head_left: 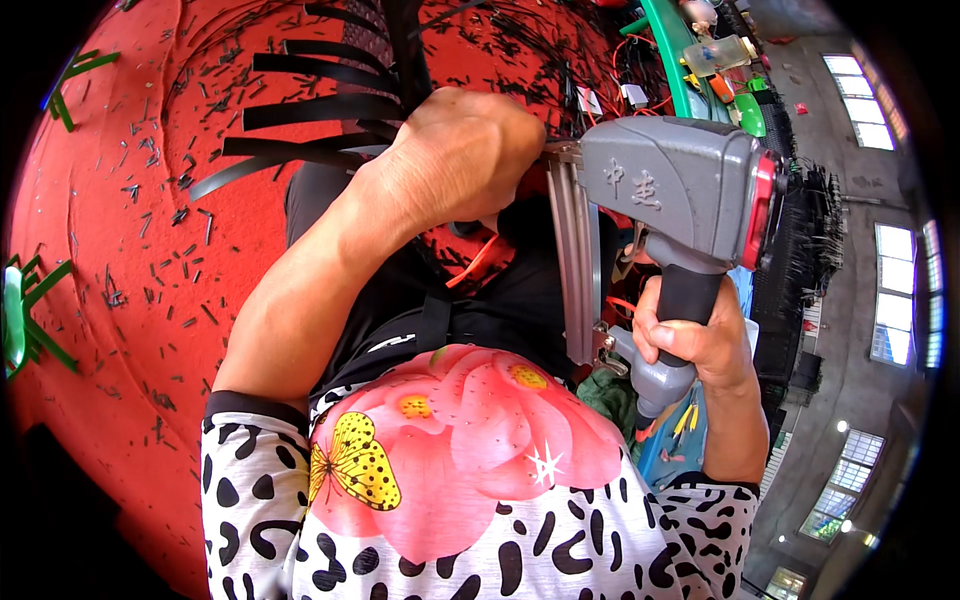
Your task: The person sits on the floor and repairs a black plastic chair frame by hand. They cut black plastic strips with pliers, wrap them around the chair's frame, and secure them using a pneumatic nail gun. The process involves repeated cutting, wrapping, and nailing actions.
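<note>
My right hand [700,330] is wrapped round the black grip of a grey pneumatic staple gun [665,185], raised on the right with its silver magazine [575,270] pointing down toward my lap. The gun's nose end sits right beside my left hand [465,145], which is closed in a fist, knuckles up. Whatever its fingers hold is hidden under them. Just beyond the left hand stands a dark woven piece [368,35], with several flat black strips [320,108] fanning out from it to the left.
Short black offcuts [205,225] litter the red floor covering [130,330]. Green stool legs [45,310] show at the far left. At upper right are a green bar [668,50] and a clear bottle [720,55]. A blue tray [675,445] with small tools lies below the gun.
</note>
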A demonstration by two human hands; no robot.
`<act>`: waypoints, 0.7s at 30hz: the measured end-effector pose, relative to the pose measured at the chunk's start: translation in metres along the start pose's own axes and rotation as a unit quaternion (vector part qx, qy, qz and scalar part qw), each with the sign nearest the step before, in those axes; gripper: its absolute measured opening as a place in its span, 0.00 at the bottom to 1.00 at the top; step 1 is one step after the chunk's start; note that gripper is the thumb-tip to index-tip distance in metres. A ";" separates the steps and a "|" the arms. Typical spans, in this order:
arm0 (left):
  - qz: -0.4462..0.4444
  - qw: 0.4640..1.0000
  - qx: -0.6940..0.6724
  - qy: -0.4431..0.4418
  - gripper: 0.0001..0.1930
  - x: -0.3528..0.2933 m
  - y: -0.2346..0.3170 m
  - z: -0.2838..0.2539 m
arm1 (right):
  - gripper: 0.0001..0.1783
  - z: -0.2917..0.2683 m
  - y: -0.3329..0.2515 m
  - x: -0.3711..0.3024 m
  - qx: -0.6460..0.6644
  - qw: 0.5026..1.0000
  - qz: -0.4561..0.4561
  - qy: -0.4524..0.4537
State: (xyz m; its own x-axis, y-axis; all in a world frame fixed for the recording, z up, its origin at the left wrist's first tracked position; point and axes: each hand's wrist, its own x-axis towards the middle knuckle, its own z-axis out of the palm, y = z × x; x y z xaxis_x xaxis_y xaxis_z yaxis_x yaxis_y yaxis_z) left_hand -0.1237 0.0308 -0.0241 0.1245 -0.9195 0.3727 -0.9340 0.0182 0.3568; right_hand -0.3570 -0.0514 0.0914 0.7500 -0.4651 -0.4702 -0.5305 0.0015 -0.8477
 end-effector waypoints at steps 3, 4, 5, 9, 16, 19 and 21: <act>-0.013 1.000 -0.006 0.022 0.04 -0.001 0.000 0.006 | 0.07 0.000 -0.001 0.000 -0.008 1.000 0.000 -0.001; -0.009 1.000 -0.016 0.025 0.04 -0.001 0.000 0.006 | 0.07 -0.002 0.002 0.000 -0.005 1.000 -0.002 -0.009; -0.005 0.999 -0.025 0.028 0.04 -0.001 0.001 0.004 | 0.07 -0.005 0.004 0.001 -0.001 1.000 -0.003 -0.016; -0.025 0.999 -0.029 -0.018 0.06 0.003 0.001 0.000 | 0.13 -0.005 0.004 0.003 0.010 1.000 -0.011 -0.016; -0.016 1.000 -0.013 0.013 0.11 0.003 -0.005 0.005 | 0.22 -0.006 0.011 -0.004 0.099 0.994 -0.051 0.012; -0.029 0.999 -0.016 -0.012 0.12 0.002 0.000 0.000 | 0.28 -0.035 0.021 -0.018 0.075 0.993 -0.064 0.071; -0.037 0.999 -0.018 -0.007 0.13 0.000 0.000 -0.002 | 0.33 -0.060 0.030 -0.023 0.086 0.984 -0.105 0.119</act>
State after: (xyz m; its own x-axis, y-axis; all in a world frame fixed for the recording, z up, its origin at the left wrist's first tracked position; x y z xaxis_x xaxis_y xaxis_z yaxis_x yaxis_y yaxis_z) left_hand -0.1232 0.0317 -0.0224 0.1888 -0.9241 0.3324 -0.9097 -0.0371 0.4136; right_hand -0.4138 -0.0940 0.0916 0.7120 -0.6648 -0.2260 -0.2831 0.0227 -0.9588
